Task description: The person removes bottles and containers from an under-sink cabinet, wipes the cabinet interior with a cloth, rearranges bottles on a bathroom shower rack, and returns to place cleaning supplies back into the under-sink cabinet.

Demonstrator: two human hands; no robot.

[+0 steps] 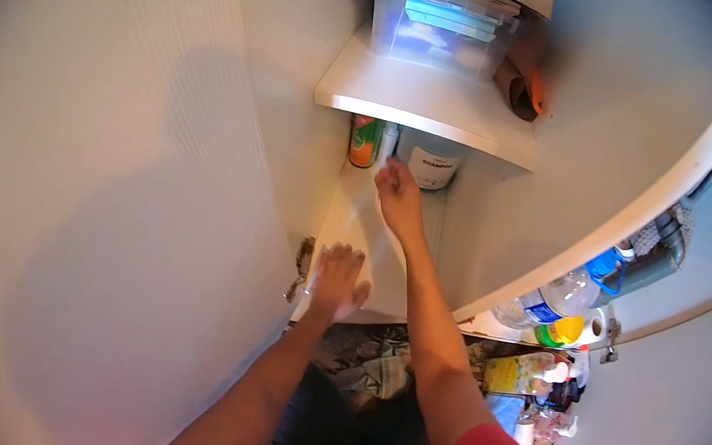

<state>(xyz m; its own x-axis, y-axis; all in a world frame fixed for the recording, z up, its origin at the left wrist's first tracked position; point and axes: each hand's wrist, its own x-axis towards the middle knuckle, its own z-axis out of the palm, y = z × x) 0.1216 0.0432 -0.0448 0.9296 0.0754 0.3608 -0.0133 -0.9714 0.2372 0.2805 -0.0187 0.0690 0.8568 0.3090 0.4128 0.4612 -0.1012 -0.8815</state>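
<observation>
My left hand (339,280) lies flat on the lower cabinet shelf (355,211), near its front edge, fingers spread and holding nothing. Deeper inside, my right hand (399,194) reaches toward the back of that shelf with curled fingers. Its fingertips are beside a slim white bottle (388,144); whether they touch it or hold anything small is unclear. Left of the slim bottle stands a green and orange can (364,142). A large container labelled "SHAMPOO" (432,168) stands on the right, just behind my right hand.
An upper shelf (422,101) overhangs the bottles, bearing a clear plastic box (441,36) and a brown roll (516,91). An open door (101,182) flanks the left. At right are a clear water bottle (560,297), a yellow bottle (518,373) and pipes.
</observation>
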